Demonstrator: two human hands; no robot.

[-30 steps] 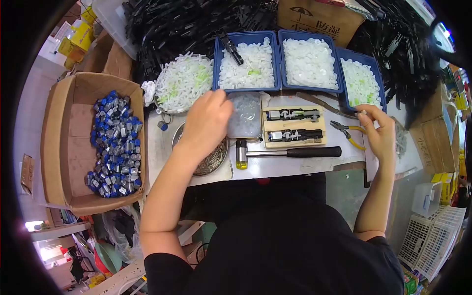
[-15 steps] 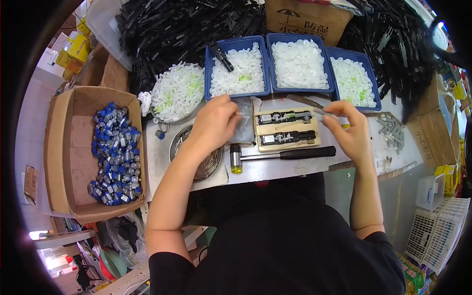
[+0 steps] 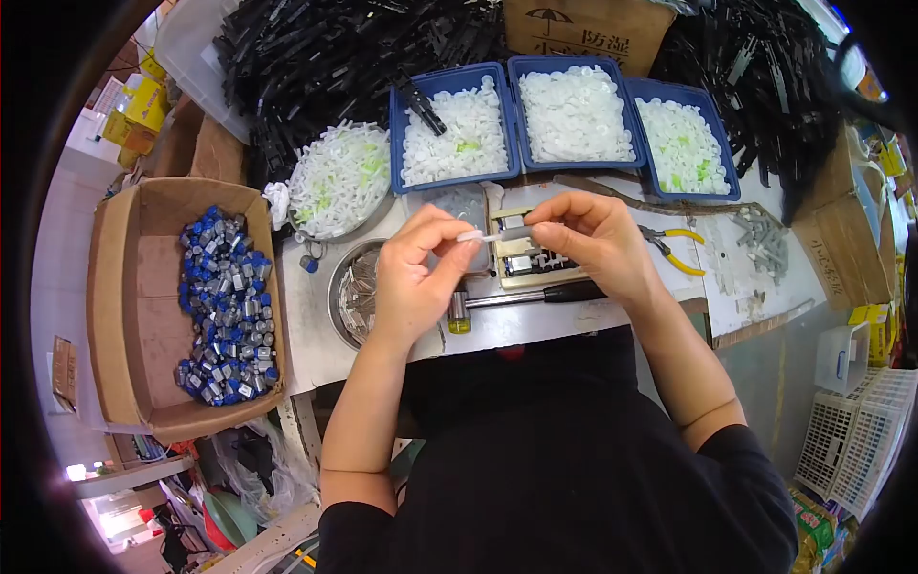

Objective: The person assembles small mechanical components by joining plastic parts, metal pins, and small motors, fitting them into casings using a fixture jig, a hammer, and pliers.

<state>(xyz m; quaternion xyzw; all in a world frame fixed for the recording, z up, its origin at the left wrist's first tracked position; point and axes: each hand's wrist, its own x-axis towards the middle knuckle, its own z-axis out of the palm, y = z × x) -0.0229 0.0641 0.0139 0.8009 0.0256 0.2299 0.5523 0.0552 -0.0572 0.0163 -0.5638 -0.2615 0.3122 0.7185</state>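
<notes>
My left hand pinches a small white plastic part between thumb and fingertips. My right hand grips a grey cylindrical piece, whose pale tip meets or nearly meets the white part. Both hands are raised over a wooden fixture holding black assemblies, partly hidden by my right hand. Below them lies a hammer with a black handle and a yellow face. A square tin of translucent pieces is partly behind my left hand.
Blue trays of white parts line the back beside a heaped round dish. A metal bowl of pins is left, pliers right. A cardboard box of blue-and-silver pieces stands far left; black parts pile behind.
Both hands have come together in front of me, my right hand moving left from near the pliers. The white part and grey piece now show between them, and the fixture is more covered.
</notes>
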